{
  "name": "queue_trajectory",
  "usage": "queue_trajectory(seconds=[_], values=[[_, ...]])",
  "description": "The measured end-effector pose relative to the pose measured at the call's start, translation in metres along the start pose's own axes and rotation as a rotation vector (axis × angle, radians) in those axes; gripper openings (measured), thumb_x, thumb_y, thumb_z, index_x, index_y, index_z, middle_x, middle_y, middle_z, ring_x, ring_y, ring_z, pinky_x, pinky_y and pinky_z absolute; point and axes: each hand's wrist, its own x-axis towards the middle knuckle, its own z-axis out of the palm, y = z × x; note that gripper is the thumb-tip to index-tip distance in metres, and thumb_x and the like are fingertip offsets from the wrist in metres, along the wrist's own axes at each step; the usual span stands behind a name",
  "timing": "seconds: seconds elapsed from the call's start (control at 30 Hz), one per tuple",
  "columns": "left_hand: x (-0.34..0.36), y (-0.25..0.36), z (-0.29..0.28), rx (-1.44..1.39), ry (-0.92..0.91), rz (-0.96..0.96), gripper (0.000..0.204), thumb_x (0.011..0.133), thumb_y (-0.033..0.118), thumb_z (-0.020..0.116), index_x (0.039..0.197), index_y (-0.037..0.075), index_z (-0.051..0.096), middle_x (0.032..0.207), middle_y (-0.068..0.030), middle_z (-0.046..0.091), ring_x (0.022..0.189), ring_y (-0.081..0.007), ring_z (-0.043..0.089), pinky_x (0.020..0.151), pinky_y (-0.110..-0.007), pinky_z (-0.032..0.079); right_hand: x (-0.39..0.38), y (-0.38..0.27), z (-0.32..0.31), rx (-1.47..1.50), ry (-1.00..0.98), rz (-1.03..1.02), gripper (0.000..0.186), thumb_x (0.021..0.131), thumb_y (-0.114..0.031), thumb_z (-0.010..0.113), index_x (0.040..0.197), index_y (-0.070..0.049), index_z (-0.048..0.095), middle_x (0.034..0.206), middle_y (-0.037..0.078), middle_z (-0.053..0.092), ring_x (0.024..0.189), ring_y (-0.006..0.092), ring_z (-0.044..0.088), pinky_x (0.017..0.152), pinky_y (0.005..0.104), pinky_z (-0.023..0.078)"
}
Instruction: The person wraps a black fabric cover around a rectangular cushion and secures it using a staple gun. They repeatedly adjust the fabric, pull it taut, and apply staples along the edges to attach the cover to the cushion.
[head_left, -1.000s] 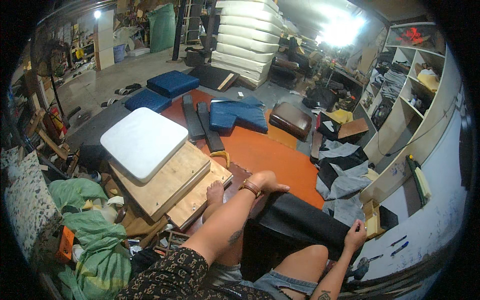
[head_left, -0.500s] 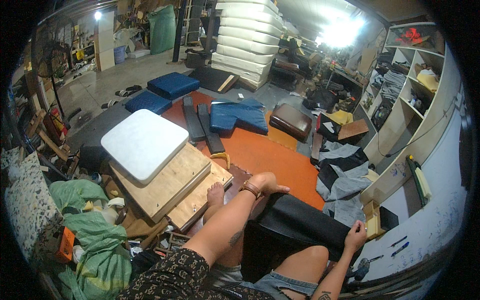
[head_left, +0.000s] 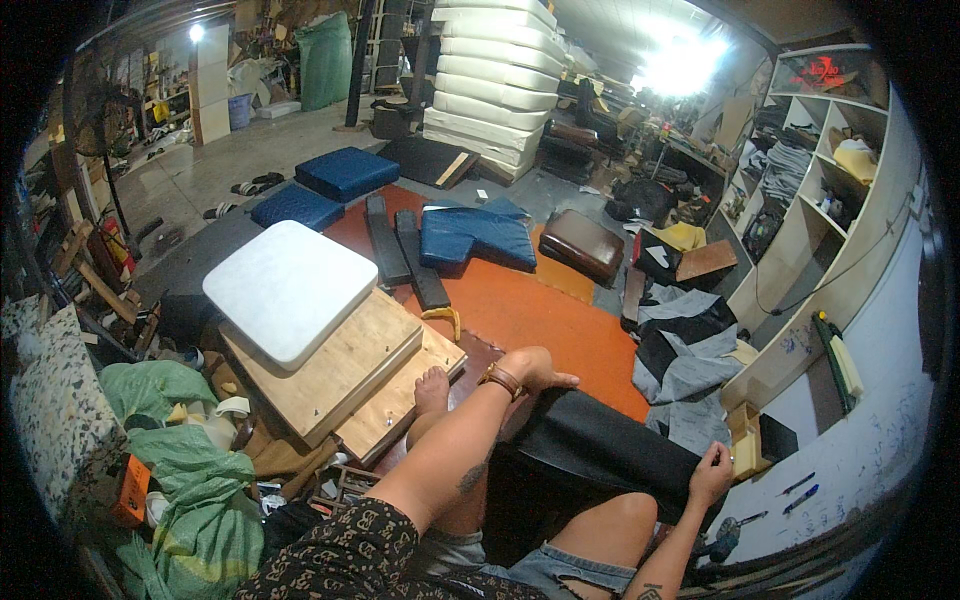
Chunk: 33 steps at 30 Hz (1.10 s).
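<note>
A black leather-covered piece (head_left: 590,440) lies lengthwise across my knees. My left hand (head_left: 535,370), with a brown band at the wrist, grips its left far corner, thumb out and other fingers largely hidden. At the right end my right hand (head_left: 710,475) is closed on the piece's edge. Beside my bare left foot (head_left: 432,390) are two stacked plywood boards (head_left: 300,385), with a white padded square (head_left: 290,285) on top. An orange sheet (head_left: 560,330) lies beyond my hands.
Blue cushions (head_left: 470,230), dark padded strips (head_left: 390,245) and a brown cushion (head_left: 580,240) lie ahead. Grey-black material (head_left: 680,350) and shelving (head_left: 830,220) stand at the right. Green sacks (head_left: 190,480) heap at the left. A stack of white pads (head_left: 485,90) rises behind.
</note>
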Motion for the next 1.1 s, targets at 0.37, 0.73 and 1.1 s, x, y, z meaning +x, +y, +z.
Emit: queue_trajectory(seconds=[0.37,0.73,1.1], values=[[0.021,-0.015,0.018,0.016,0.122,0.15,0.102,0.086,0.093,0.053,0.097,-0.004,0.081,0.101,-0.0318,0.076,0.102,-0.0482,0.074,0.088,-0.051,0.058,0.004,0.017,0.002,-0.523,-0.19,0.202,0.049,0.109,-0.051,0.053,0.136,-0.013,0.069,0.144,0.013,0.065,0.139,0.0374,0.054,0.111,0.0653,0.04],[0.004,-0.011,0.003,-0.063,-0.095,-0.014,0.077,0.092,0.081,0.061,0.126,0.014,0.078,0.089,-0.0173,0.077,0.074,-0.0295,0.075,0.068,-0.045,0.062,-0.05,0.11,-0.005,-0.488,-0.136,0.316,0.074,0.111,-0.063,0.041,0.166,-0.013,0.039,0.169,0.02,0.04,0.147,0.0461,0.047,0.12,0.052,0.039],[-0.018,0.048,-0.001,0.028,0.247,0.156,0.054,0.086,0.053,0.085,0.097,0.0,0.079,0.094,-0.0241,0.077,0.093,-0.0375,0.077,0.082,-0.046,0.059,-0.123,0.092,-0.119,0.264,-0.361,0.316,0.089,0.091,0.006,0.068,0.17,-0.007,0.029,0.169,0.021,0.041,0.154,0.0305,0.042,0.119,0.0426,0.042]])
